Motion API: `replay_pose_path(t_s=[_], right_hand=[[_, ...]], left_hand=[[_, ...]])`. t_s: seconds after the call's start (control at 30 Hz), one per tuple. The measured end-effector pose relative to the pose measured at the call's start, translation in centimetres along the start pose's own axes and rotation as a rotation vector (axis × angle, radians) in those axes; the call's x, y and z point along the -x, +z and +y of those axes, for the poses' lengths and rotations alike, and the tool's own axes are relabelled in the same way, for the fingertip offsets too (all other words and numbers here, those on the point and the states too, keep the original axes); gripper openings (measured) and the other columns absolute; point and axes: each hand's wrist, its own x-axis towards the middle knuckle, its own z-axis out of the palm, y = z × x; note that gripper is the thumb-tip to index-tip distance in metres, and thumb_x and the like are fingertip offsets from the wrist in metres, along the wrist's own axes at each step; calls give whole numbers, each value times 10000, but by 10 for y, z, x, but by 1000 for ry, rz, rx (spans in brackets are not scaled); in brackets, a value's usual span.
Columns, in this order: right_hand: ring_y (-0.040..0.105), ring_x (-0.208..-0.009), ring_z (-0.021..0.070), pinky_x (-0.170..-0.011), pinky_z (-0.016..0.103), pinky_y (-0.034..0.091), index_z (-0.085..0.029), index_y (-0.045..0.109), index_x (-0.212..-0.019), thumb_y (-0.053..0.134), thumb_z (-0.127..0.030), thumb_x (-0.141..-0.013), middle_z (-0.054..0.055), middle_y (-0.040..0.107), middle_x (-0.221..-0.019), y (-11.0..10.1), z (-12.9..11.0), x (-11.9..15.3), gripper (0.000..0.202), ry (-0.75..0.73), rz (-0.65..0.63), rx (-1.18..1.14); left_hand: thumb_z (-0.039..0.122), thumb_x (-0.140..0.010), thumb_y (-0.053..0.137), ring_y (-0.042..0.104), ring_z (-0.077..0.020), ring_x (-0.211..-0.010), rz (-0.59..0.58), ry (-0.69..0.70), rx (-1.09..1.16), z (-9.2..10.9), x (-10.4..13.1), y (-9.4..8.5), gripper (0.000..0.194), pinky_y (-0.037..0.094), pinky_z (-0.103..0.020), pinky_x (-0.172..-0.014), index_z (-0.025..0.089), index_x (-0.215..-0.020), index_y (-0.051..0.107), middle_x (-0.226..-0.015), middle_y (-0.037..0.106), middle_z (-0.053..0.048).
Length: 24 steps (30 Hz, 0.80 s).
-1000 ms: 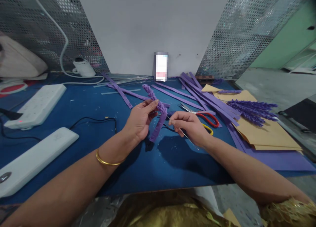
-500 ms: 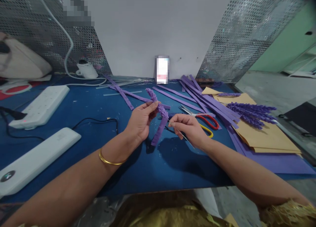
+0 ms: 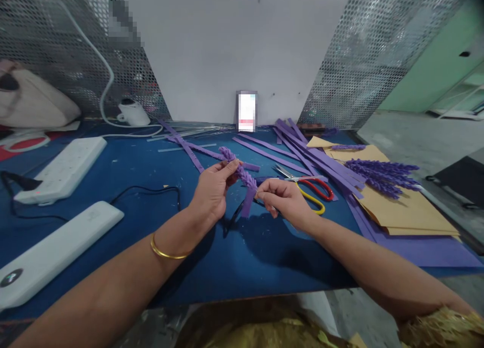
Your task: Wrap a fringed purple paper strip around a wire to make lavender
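Note:
My left hand [image 3: 216, 189] pinches a purple paper flower spike [image 3: 247, 178] between thumb and fingers, around its middle. The spike is made of wrapped, fringed paper and slants down to the right. From its lower end hangs a loose tail of the purple paper strip [image 3: 248, 203]. My right hand [image 3: 280, 196] is closed beside that lower end, its thumb and finger pinching the thin wire stem, most of which is hidden by the hand. Just behind the right hand lie scissors with red and yellow handles [image 3: 320, 188].
Purple paper strips [image 3: 321, 164] lie across the back right. Finished purple flower spikes [image 3: 381, 174] rest on brown paper [image 3: 416, 217] at right. A lit phone [image 3: 246, 111] leans against the white board [image 3: 242, 45]. At left are a power strip [image 3: 62, 169] and a long white device [image 3: 64, 254].
The spike has dropped slightly and its tail has swung right and now looks shorter. My right hand has shifted a little; the wire that showed below it is now hardly visible.

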Motion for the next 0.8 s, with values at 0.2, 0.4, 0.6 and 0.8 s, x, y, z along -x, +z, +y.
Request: replay_pose_path(t_s=[0.2,0.4,0.6,0.8], right_hand=[[435,-406,64,-422,204,380,-164,640,-745,669,-352,-828,-55,518,-507,-2,-2,0,207,-27,7,41],[437,-424,66,-415,195,378,-171,634,-741,675,-356,-831,-51,520,-526,-1,3,2,210,-13,-22,61],[440,-423,71,-428,208,391,-167,643,-759,675,-363,-841,-49,522,-522,-3,1,1,215,-36,0,53],[418,-427,69,-430,209,376,-165,643,-745,676,-352,-841,-51,504,-508,-4,-1,1,213,-12,-40,6]], left_hand=[[400,-606,898,589,-113,-696,-75,16,-8,3,1,-2,337,428,-234,-636,178,-828,775,-794,702,-16],[271,-557,922,572,-90,-658,-30,3,11,7,-2,-2,277,421,-211,-625,156,-733,741,-702,666,10],[449,-591,904,619,-134,-736,-91,6,9,9,0,-2,373,446,-247,-653,197,-823,756,-828,723,-28],[358,-572,915,586,-99,-673,-31,42,20,11,-6,-5,316,445,-230,-658,181,-774,748,-739,689,9]])
